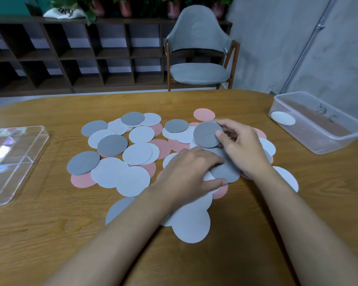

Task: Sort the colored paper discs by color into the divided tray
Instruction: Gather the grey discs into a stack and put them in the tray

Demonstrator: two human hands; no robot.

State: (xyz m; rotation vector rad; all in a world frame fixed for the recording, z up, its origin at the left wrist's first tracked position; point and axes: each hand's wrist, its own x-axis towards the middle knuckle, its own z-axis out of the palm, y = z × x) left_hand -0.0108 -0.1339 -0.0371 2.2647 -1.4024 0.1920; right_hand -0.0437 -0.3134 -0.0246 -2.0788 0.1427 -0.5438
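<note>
In the head view the sorting looks barely begun: the divided tray [12, 145] at the left of the table [50, 223] holds no discs that I can see, while the pile of paper discs [112, 174], dark grey, pale grey and pink, lies spread and overlapping across the middle. The right hand [242, 145] pinches a dark grey disc [206, 134] between thumb and fingers at the far right of the pile. The left hand [186, 172] rests flat on the discs just nearer, fingers straight and holding nothing, so nearly every disc is left to sort.
</note>
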